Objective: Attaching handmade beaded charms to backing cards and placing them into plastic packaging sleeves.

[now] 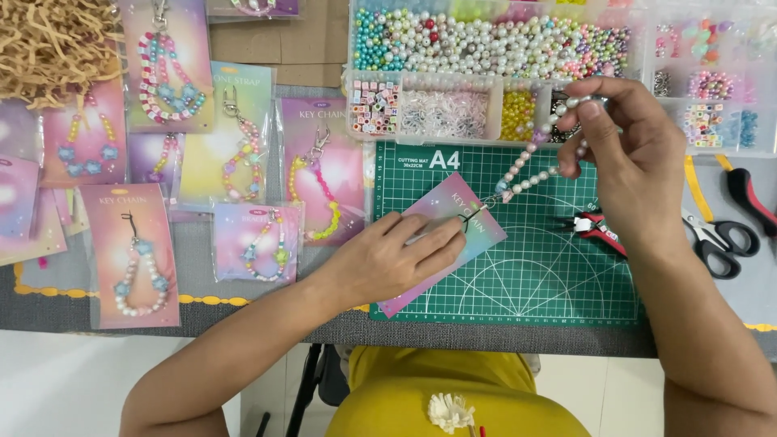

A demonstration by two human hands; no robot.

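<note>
My left hand [388, 259] presses a pink-and-blue backing card [449, 214] flat on the green cutting mat [526, 275], its fingertips near the card's small black cord loop. My right hand [635, 162] is raised over the mat's upper right and pinches a pearl bead chain [538, 166]. The chain hangs in a loop down to the card's clip end. The lower part of the card lies hidden under my left hand.
Clear bead organiser trays [494, 89] full of pearls and coloured beads line the back. Red-handled pliers [595, 229] lie on the mat, scissors [720, 235] to the right. Several packaged bead keychains [133, 259] cover the left side, with shredded paper [48, 44] at far left.
</note>
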